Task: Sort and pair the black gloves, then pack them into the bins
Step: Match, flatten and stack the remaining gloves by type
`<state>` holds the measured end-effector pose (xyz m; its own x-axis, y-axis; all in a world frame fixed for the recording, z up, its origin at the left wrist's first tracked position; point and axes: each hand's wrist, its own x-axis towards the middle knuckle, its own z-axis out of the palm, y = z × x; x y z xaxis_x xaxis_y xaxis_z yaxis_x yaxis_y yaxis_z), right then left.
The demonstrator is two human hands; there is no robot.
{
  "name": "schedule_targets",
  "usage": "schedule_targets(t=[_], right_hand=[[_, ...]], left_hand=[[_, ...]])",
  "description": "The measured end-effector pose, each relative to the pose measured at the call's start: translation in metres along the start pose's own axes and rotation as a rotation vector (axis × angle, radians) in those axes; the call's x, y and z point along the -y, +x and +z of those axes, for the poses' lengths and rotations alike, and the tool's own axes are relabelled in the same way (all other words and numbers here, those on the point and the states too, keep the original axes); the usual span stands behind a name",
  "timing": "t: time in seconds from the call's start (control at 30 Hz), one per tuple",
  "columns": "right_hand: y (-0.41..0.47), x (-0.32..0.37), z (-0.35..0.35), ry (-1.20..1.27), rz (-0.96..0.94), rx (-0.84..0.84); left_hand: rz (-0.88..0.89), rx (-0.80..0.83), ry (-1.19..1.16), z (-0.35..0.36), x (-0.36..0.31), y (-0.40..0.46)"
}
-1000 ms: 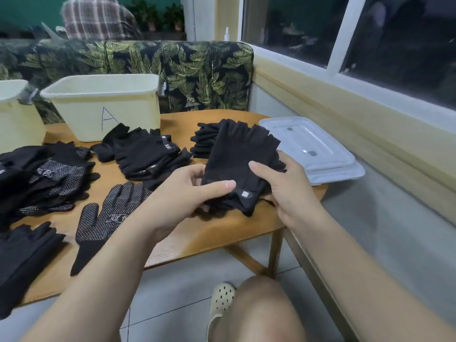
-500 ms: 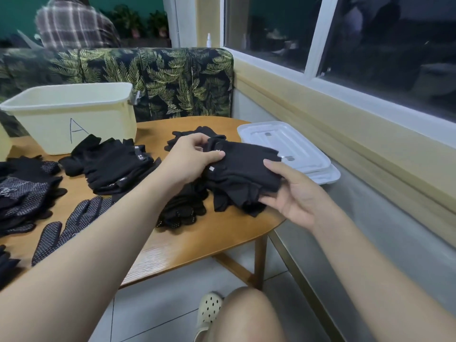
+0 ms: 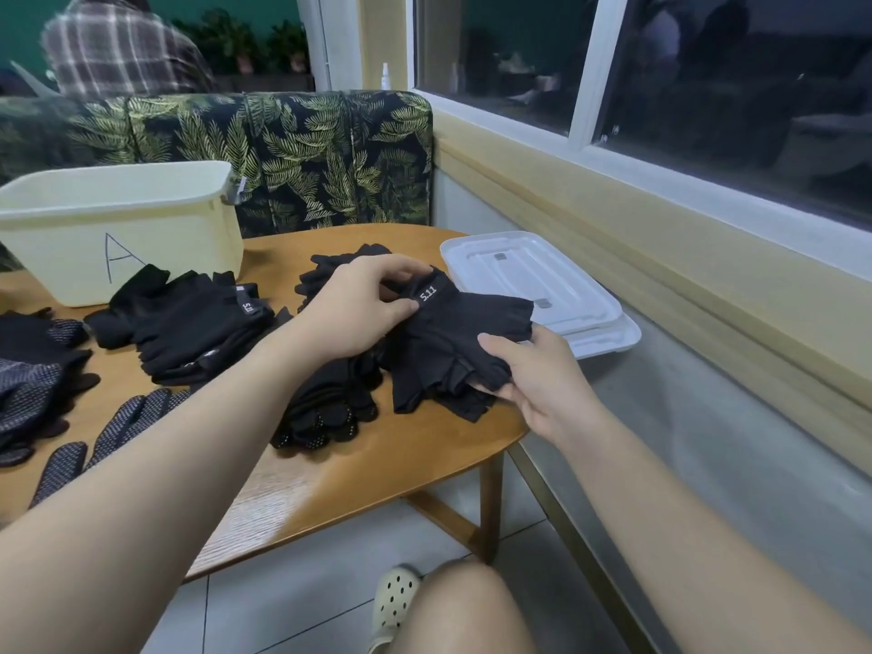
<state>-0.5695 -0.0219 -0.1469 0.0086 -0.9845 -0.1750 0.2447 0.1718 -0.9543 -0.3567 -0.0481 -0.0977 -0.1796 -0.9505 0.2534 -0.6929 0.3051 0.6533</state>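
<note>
Head view, the only one: the fingerless glove bundle [image 3: 453,342] is held between both hands, just above the right end of the wooden table [image 3: 377,464]. Its long axis runs from the cuff with the "5.11" label, at upper left, down to the short finger openings at lower right. The left hand [image 3: 354,309] pinches the cuff end with thumb and fingers; the right hand [image 3: 533,375] grips the finger end, thumb on top. So both hands are at the thing, one at each end, and neither is free.

From the hands, the bin marked "A" [image 3: 118,228] lies to the left and further back, well apart, so I judge the left arm is nearer for carrying the bundle there. Its inside is hidden by the wall, and I cannot tell what it holds. Between bin and hands lies a pile of similar fingerless gloves [image 3: 188,323]. White lids [image 3: 533,285] lie stacked just behind the bundle. Dotted gloves [image 3: 325,408] lie under the left forearm.
</note>
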Motion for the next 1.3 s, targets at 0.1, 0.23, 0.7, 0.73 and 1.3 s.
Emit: schedule_targets(t=[0.1,0.23,0.7,0.73,1.3], right_hand=[[-0.003,-0.001,0.003,-0.012,0.008,-0.007],[-0.005,0.002,0.002,-0.098,-0.004,0.014],[-0.008,-0.006,-0.014,-0.480,-0.150,-0.036],[-0.009,-0.004,-0.015,-0.488,-0.138,-0.023],[-0.001,-0.032,0.014,-1.596,-0.618,0.319]], left_hand=[[0.016,-0.031,0.040,0.003,0.002,0.002],[0.030,-0.072,0.033,0.004,0.007,0.006],[-0.030,-0.147,0.084,0.019,0.025,-0.003],[-0.024,-0.133,0.118,0.022,0.026,-0.005],[-0.039,-0.123,0.225,0.030,0.030,-0.017]])
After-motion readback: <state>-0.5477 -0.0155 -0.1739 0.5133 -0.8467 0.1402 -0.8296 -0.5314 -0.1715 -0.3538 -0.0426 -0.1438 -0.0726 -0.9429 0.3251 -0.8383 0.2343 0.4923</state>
